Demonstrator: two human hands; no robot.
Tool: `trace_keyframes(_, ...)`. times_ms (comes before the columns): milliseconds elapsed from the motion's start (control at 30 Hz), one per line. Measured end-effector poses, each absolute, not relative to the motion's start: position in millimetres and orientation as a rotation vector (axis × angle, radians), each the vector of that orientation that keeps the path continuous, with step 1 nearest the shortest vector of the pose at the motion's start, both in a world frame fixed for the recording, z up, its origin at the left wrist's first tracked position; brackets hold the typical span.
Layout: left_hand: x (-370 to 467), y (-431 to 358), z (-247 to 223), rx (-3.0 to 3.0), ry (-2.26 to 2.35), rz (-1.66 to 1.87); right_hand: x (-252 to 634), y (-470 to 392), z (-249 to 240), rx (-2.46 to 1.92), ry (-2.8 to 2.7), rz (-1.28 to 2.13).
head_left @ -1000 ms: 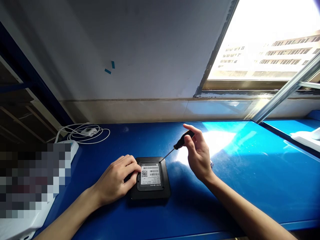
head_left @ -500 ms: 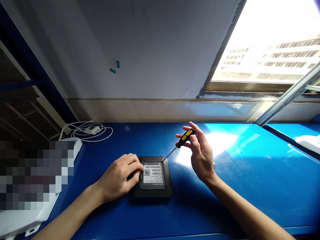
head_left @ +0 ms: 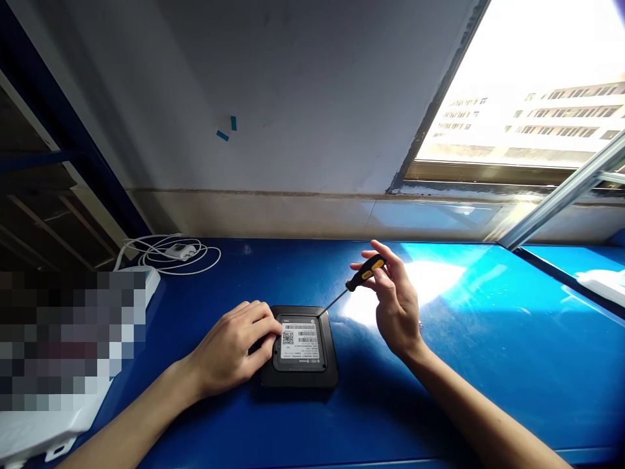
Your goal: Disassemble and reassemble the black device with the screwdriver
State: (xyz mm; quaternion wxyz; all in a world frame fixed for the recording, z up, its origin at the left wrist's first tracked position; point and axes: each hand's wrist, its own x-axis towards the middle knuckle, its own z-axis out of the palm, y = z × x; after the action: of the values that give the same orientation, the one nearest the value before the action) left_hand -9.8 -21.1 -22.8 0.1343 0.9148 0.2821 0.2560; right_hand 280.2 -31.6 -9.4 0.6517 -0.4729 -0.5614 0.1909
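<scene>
A black square electronic box [head_left: 300, 380] lies flat on the blue table, its underside up with a white printed label [head_left: 306, 340] and small dark holes near the corners. My left hand [head_left: 239, 345] grips the box along its left edge, fingers on top and thumb low at the side. Between the thumb and fingers of my right hand [head_left: 395, 306] is a screwdriver [head_left: 366, 272] with a black and yellow handle. Its shaft slants down to the left, and the tip meets the hole at the box's upper right corner.
White cable and an adapter [head_left: 180, 251] lie coiled at the table's back left. A white device [head_left: 92, 417], partly pixelated, stands at the left. Behind the blue table [head_left: 488, 378] rises a wall; a metal bar [head_left: 561, 189] slants across the right.
The screwdriver's handle has turned about its shaft, and the right fingers have shifted slightly. Its tip stays at the same corner. The left hand keeps its place on the box.
</scene>
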Motion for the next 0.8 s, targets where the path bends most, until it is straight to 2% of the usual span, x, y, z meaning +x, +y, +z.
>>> trace_keyframes(133,-10.3,-21.4,-22.5,2.638,0.815,0.738,280.3,-29.8,-9.2,-1.050,-1.276,0.468)
trace_keyframes(333,-10.2,-20.9,-22.5,2.644,0.814,0.720,281.1,-30.1,-9.7,-1.136,-1.275,0.325)
trace_keyframes(533,-10.5,-20.2,-22.1,2.685,0.807,0.746,279.7,-30.2,-11.7,-1.056,-1.287,0.467)
trace_keyframes(800,-11.0,-20.3,-22.2,2.678,0.796,0.742,274.8,-29.3,-15.0,-1.030,-1.293,0.485)
